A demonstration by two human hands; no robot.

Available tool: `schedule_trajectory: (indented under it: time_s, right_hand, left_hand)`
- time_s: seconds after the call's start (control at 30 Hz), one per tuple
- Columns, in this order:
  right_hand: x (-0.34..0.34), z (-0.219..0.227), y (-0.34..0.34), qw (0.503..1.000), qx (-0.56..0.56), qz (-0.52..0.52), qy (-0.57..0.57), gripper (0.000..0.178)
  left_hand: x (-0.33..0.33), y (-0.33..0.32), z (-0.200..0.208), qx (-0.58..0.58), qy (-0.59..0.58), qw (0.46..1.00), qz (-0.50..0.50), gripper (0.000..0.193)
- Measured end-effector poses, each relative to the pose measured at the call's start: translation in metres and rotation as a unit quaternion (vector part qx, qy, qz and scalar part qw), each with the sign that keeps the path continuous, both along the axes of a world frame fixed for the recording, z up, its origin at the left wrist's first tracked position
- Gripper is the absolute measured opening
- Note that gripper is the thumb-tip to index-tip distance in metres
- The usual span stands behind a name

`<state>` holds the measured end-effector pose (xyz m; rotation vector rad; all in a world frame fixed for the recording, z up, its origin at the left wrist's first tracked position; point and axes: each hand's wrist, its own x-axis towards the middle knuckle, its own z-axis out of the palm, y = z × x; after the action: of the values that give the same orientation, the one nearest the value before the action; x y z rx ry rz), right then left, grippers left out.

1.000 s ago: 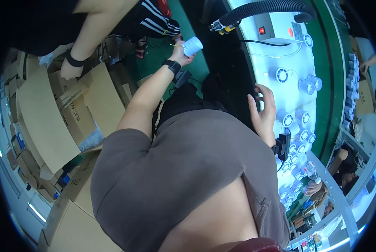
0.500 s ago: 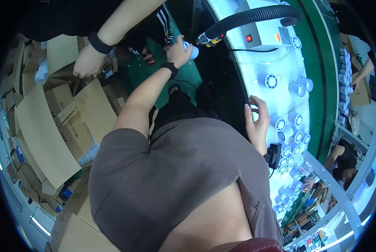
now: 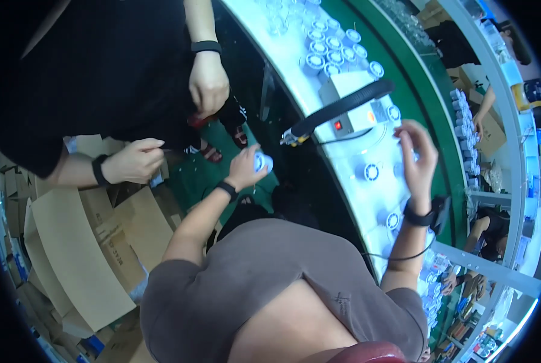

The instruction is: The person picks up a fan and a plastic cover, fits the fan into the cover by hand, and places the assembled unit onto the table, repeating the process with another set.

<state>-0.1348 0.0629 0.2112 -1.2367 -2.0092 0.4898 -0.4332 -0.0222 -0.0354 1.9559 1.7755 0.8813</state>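
Note:
Held in my left hand (image 3: 245,172) is a pale blue-and-white cylinder (image 3: 263,162) with a round end, out over the floor left of the bench. My fingers are wrapped round it. My right hand (image 3: 420,158) is raised above the white bench (image 3: 348,158), its fingers loosely curved and apart from the thumb, with nothing seen in them. Below and left of that hand stands a similar cylinder (image 3: 372,172) with a spoked round top. Another cylinder (image 3: 392,219) is nearer me, by my right forearm.
A grey box (image 3: 356,115) with a red switch carries a black ribbed hose (image 3: 343,110) ending in a nozzle (image 3: 294,137) beyond the bench's left edge. More cylinders (image 3: 334,45) crowd the far bench. Open cartons (image 3: 80,254) lie left, below a co-worker's two hands (image 3: 136,162).
The view has swung, showing more of the far bench. My right hand has risen from the bench's edge to over it. The co-worker's hand has left the carton, and their second hand has appeared.

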Motion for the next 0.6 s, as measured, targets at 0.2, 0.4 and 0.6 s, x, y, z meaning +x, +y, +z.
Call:
schedule_trajectory:
  time_s: [0.2, 0.4, 0.6]
  right_hand:
    - [-0.037, 0.059, 0.214, 0.972, -0.005, 0.155, -0.174, 0.024]
    - [-0.15, -0.042, 0.394, 0.836, -0.217, 0.198, -0.463, 0.049]
    - [-0.205, -0.167, 0.447, 0.818, 0.061, 0.237, -0.52, 0.053]
  left_hand:
    - [-0.033, -0.058, -0.06, -0.157, -0.247, 0.917, 0.27, 0.029]
    - [-0.025, -0.08, -0.047, -0.228, -0.555, 0.661, 0.452, 0.033]
    - [0.004, -0.071, -0.028, -0.188, -0.533, 0.589, 0.577, 0.032]
